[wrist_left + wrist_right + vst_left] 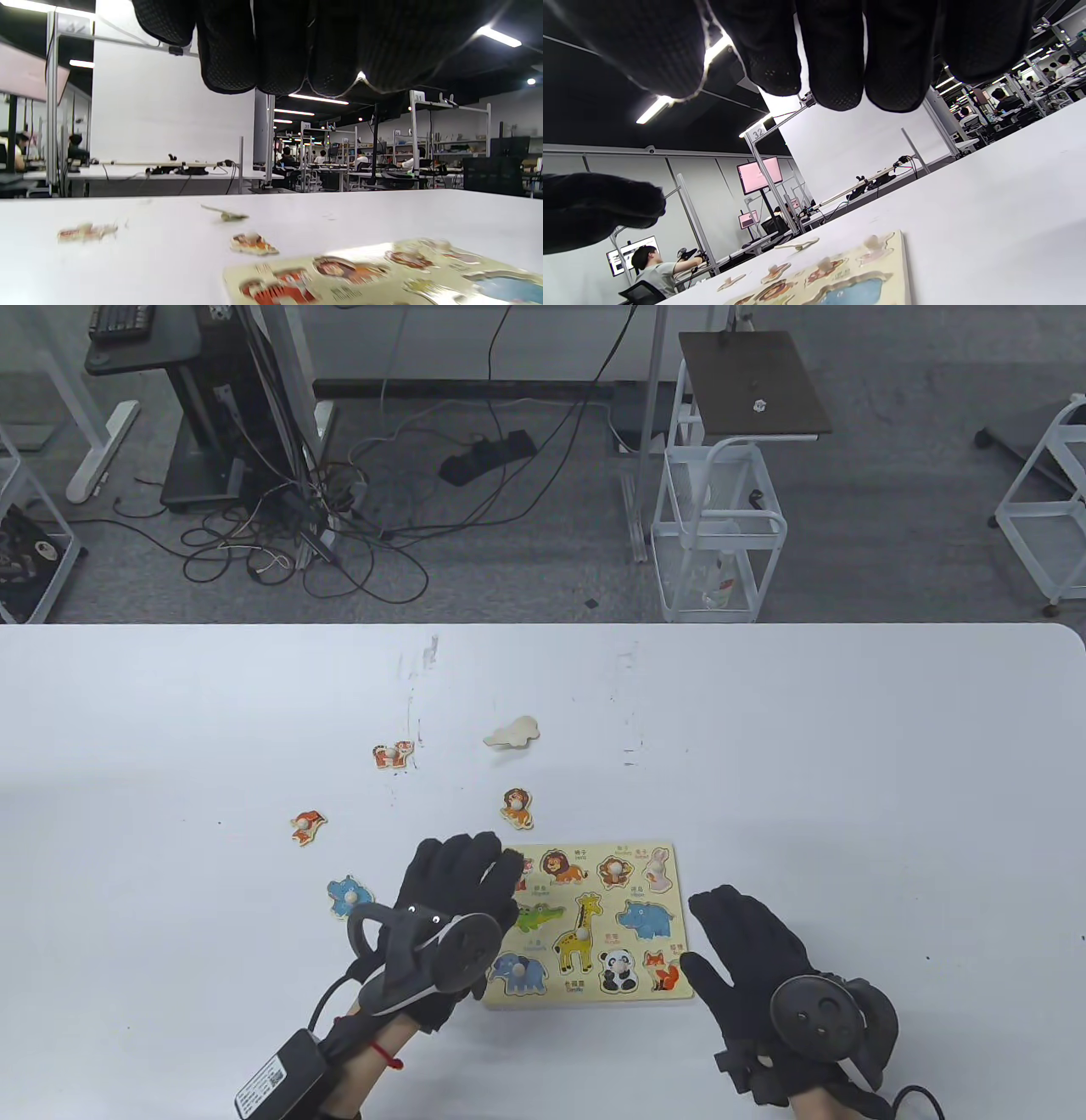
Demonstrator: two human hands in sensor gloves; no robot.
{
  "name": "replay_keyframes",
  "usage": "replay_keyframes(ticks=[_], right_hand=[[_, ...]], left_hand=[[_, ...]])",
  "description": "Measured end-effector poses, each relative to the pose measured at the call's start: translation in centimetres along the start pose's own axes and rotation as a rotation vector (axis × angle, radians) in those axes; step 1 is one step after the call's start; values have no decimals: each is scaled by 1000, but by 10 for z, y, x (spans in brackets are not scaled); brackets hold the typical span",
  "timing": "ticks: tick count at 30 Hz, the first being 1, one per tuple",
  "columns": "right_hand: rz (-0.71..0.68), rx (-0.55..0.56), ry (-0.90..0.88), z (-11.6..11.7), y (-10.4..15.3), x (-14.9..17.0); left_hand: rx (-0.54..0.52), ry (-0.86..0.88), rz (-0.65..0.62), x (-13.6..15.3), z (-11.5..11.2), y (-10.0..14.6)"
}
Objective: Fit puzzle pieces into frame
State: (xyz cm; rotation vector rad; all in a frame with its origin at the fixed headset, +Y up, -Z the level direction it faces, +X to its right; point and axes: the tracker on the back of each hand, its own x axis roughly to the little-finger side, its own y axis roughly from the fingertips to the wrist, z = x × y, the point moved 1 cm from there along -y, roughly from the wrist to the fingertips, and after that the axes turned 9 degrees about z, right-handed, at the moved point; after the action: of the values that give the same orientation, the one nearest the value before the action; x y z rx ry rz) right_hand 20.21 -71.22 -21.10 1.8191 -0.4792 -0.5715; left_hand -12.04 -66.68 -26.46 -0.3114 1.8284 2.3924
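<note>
Table view: left hand (pixel 458 899) hovers spread and empty over the frame (pixel 674 861)'s left edge; right hand (pixel 751 959), also spread and empty, waits beside its right edge. Lion piece (pixel 516 807) lies nearest, best pinched by its knob.

Left wrist view: open desk (pixel 127 262) surrounds loose pieces.

Right wrist view: frame's right side is unobstructed.

Colours around the pale yellow puzzle frame (pixel 670 848)
White table (pixel 848 729); black gloves on left hand (pixel 458 891) and right hand (pixel 751 950); blue piece (pixel 349 896) left of frame, orange lion piece (pixel 516 807) beyond it
</note>
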Motion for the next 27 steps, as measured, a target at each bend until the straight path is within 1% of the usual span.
replay_keyframes(ticks=[1,2,4,6,9,14,19,23,25,27], right_hand=[[13,2,-2,0,-1,3],[20,7,-4,0,-1,5],[41,12,-12,0,-3,8],[47,25,-26,-1,-3,10],[67,45,-51,-3,-4,13],[98,41,-51,0,-7,19],[116,46,-52,1,-8,22],[125,34,-42,3,-8,24],[127,32,-33,4,-8,24],[131,32,-32,4,-8,24]], left_hand=[[-7,-36,-8,-3,0,-11],[-3,-56,-13,-5,-1,-18],[22,-124,-31,-10,-6,-39],[44,-173,-35,-13,-12,-54],[116,-228,-49,-16,-26,-78],[236,-265,-19,-16,-56,-111],[341,-301,18,-13,-88,-131],[359,-323,37,-10,-106,-140],[394,-319,47,-9,-116,-145],[399,-322,51,-9,-121,-147]])
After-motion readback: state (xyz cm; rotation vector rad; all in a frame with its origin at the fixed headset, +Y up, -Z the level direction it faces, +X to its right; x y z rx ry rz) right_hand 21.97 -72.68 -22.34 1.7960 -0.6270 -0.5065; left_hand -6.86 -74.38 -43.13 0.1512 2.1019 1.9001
